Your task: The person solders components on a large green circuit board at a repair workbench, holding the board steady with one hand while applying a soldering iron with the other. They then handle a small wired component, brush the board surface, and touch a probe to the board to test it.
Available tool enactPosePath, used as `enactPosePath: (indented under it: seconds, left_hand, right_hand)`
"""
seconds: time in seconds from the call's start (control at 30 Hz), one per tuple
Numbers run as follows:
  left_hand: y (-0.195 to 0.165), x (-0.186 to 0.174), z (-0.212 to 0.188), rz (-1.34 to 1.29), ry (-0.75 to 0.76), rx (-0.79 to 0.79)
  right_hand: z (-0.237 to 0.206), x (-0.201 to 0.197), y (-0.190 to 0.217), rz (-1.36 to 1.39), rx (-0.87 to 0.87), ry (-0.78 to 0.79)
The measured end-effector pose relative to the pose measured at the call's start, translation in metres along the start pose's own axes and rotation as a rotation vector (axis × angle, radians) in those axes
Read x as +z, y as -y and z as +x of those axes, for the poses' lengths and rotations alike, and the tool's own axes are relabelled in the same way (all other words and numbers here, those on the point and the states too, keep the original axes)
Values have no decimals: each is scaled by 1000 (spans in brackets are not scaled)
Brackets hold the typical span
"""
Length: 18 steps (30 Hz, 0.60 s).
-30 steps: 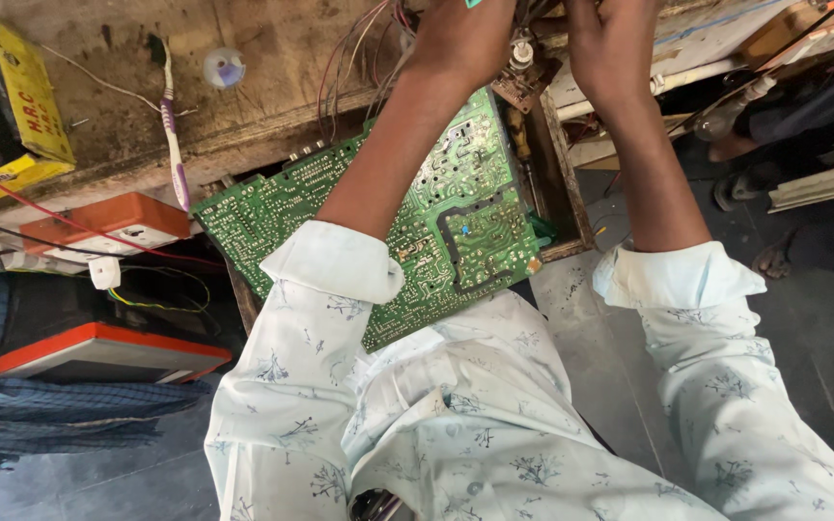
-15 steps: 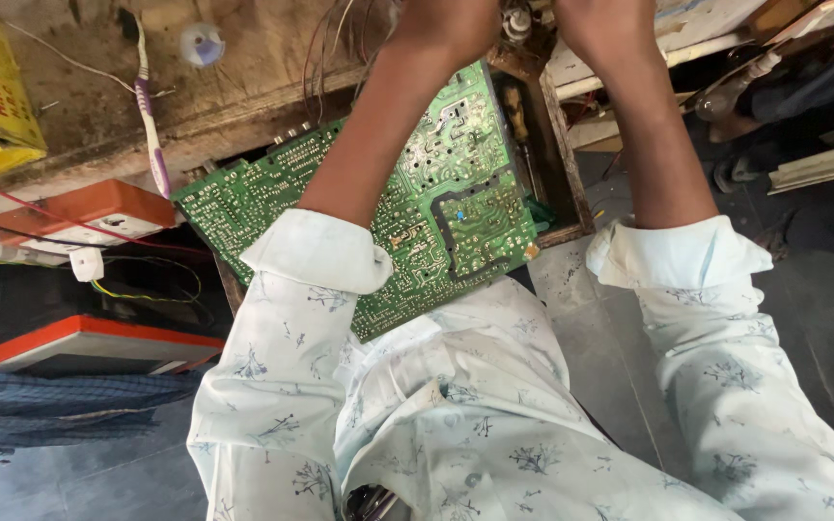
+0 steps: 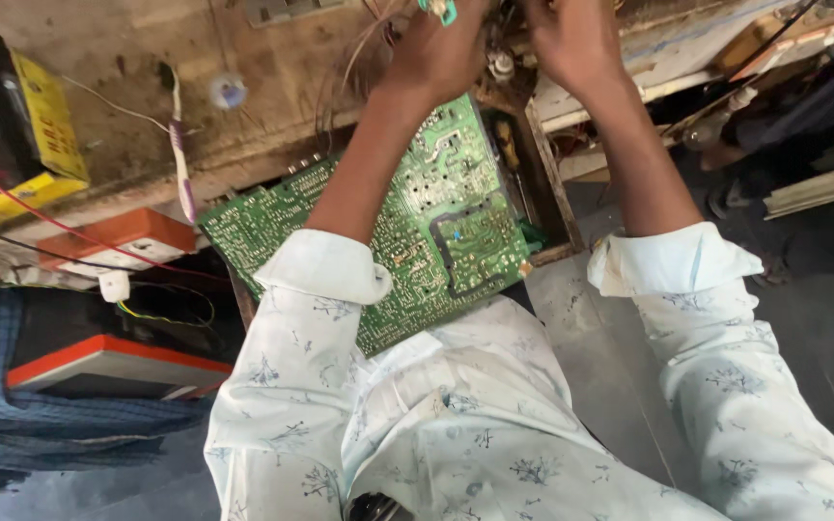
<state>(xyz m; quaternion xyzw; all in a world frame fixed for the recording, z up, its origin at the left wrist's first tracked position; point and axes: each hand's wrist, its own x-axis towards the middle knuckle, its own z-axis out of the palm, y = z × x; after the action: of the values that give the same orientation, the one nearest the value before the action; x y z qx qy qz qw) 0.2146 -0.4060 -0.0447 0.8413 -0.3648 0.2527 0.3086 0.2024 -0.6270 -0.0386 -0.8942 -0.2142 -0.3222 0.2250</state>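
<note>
Circuit board (image 3: 436,222): green, solder-side up, tilted

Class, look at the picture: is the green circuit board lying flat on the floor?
No. The green circuit board rests tilted on the person's lap and against the workbench, under the left hand and forearm.

The worn wooden bench (image 3: 272,68) fills the top of the view. On it, at 10 o'clock, lie a toothbrush (image 3: 181,159) and a yellow box (image 3: 45,125). The green circuit board (image 3: 436,222) leans over its edge at the centre.
</note>
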Motion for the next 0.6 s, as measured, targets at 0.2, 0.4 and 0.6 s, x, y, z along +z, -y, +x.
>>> enactPosePath:
  seconds: [0.2, 0.4, 0.6]
  left_hand:
    - [-12, -20, 5, -77, 23, -75]
    - [-21, -32, 1, -67, -50, 28]
    - [-40, -41, -4, -80, 49, -174]
  right_hand:
    - [5, -22, 25, 938, 228, 29]
    - [-7, -41, 24, 1248, 349, -78]
    - [-36, -67, 36, 1279, 528, -224]
